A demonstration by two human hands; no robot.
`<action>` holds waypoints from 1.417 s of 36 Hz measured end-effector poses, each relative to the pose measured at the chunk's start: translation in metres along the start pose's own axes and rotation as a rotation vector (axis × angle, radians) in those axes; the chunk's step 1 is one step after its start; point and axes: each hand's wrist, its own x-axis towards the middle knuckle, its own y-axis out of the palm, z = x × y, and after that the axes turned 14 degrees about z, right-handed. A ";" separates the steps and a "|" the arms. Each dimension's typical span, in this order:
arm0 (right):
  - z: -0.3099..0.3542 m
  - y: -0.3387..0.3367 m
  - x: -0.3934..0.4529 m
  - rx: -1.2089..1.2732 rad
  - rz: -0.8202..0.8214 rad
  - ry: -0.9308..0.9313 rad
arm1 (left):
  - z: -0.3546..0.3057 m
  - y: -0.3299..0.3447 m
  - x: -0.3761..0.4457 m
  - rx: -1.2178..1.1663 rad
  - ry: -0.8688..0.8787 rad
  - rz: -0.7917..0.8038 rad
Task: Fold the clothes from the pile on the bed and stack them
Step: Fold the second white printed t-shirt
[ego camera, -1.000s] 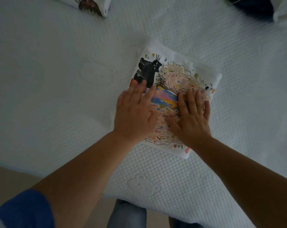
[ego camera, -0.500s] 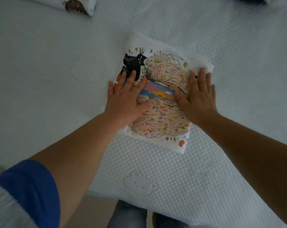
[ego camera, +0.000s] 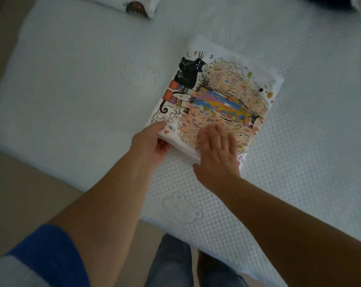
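A folded white shirt with a colourful print and a black cat lies on the pale quilted bed. My left hand grips the shirt's near left corner, thumb on top and fingers tucked beneath the edge. My right hand lies flat on the near edge of the shirt, fingers straight and spread over the print.
Another folded white garment with a brown print sits at the far edge, top left. A dark garment shows at the top right corner. The bed's near edge runs diagonally by my legs; floor lies to the left.
Both hands slid back from the middle of the shirt to its near edge. My left hand went from pressing flat to gripping the near left corner.
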 end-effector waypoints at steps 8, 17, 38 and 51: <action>0.028 -0.034 -0.014 0.357 -0.291 -0.042 | -0.014 0.024 -0.056 -0.016 0.200 0.209; 0.060 -0.125 -0.063 0.817 -0.259 -0.148 | -0.075 0.017 -0.126 0.235 0.372 0.444; 0.079 -0.153 0.081 1.620 0.099 0.368 | -0.217 -0.111 0.029 0.544 0.293 0.284; 0.061 -0.086 0.127 1.271 -0.076 0.574 | -0.167 -0.145 0.081 1.118 0.318 0.002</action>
